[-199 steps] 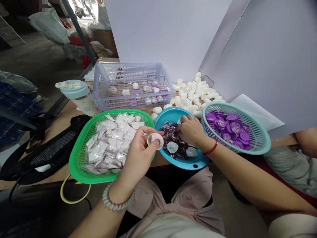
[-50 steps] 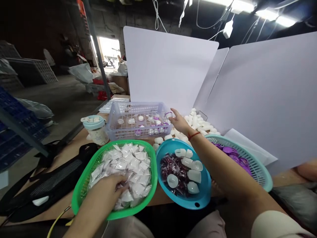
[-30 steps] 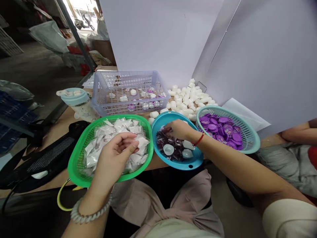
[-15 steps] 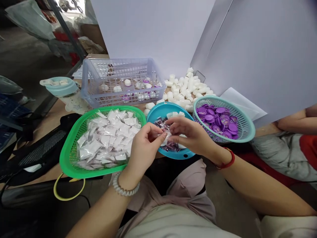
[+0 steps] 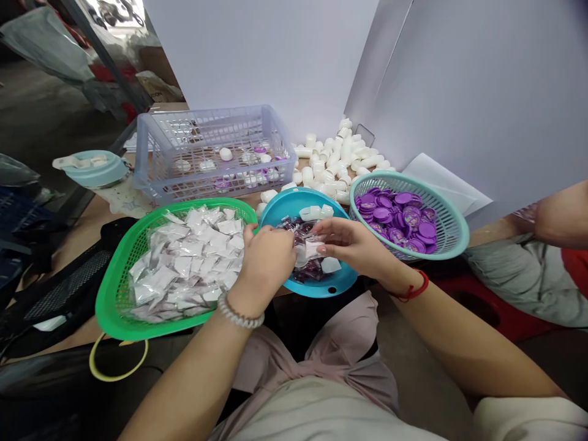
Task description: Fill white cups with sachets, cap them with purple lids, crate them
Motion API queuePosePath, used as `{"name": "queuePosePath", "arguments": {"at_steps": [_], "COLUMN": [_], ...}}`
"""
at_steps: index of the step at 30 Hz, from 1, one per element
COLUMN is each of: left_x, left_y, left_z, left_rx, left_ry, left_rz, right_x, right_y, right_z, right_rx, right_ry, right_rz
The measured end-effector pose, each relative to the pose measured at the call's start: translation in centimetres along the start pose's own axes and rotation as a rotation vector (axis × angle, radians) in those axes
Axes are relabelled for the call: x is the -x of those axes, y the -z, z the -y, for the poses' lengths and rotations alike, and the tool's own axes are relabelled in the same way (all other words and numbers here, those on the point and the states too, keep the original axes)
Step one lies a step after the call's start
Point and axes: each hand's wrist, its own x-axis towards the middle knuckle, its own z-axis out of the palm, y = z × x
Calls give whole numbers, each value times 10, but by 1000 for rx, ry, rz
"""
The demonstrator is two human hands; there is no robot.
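Over the left side of the blue bowl [image 5: 337, 288], my left hand [image 5: 269, 260] shows its back, with curled fingers and hidden fingertips. What it holds, if anything, is out of sight. My right hand [image 5: 356, 248] pinches a small white packet [image 5: 314, 249] at its fingertips above the same bowl. Beneath the hands, the bowl contains dark purple wrapped pieces [image 5: 305, 272] and several white plastic caps [image 5: 331, 264]. To the left, a green basket [image 5: 108, 306] is heaped with clear-wrapped white packets [image 5: 197, 251].
A teal basket [image 5: 454, 236] of purple discs [image 5: 404, 214] stands at the right. Behind are a pile of white caps [image 5: 335, 159] and a clear crate [image 5: 156, 190] with white and purple pieces. A lidded cup [image 5: 101, 174] stands at left; another person's arm [image 5: 563, 214] shows at right.
My left hand has turned its back upward and shifted slightly left, away from the right fingertips. The right hand stays over the bowl. The view has shifted slightly.
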Motion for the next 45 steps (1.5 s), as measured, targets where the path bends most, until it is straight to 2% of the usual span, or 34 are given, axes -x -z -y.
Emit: {"name": "queuePosePath", "arguments": {"at_steps": [3, 5, 8, 10, 11, 13, 17, 21, 24, 26, 28, 30, 32, 35, 36, 38, 41, 45], "left_x": [5, 11, 21, 27, 29, 34, 40, 45, 49, 52, 54, 56, 57, 58, 58, 58, 58, 57], "left_y": [8, 13, 16, 17, 17, 15, 10, 3, -3, -6, -7, -6, -3, 0, 1, 0, -1, -1], "left_z": [-4, -5, -6, -7, -8, -11, -15, -14, -11, -8, -5, -1, 2, 4, 4, 4, 4, 5], "left_rx": [169, 528, 1214, 1451, 1500, 1499, 1381, 1251, 1068, 936, 826, 756, 712, 679, 676, 679, 688, 712], "left_ry": [4, 17, 119, 165, 157, 101, 18, -108, -266, -311, -318, -371, -466, -553, -556, -552, -542, -523], "left_rz": [15, 69, 250, 345, 343, 269, 87, -64, -162, -218, -262, -282, -269, -259, -263, -271, -270, -235], "right_x": [9, 15, 22, 26, 29, 33, 42, 52, 61, 63, 59, 48, 33, 11, 7, 2, 3, 8], "right_y": [-12, -18, -23, -24, -23, -19, -4, 1, -2, 5, 27, 64, 105, 149, 155, 158, 154, 157], "right_z": [3, 6, 10, 13, 15, 20, 33, 45, 45, 41, 32, 19, 3, -20, -26, -34, -36, -29], "right_rx": [-114, -86, -34, -1, 24, 98, 288, 407, 440, 458, 443, 495, 757, 1135, 1185, 1232, 1310, 1401], "right_ry": [83, 167, 288, 366, 404, 488, 656, 617, 612, 608, 534, 378, 148, -252, -327, -378, -372, -335], "right_rz": [-64, -197, -368, -435, -451, -430, -224, -73, -12, 5, -25, -109, -163, 123, 202, 250, 204, 56]}}
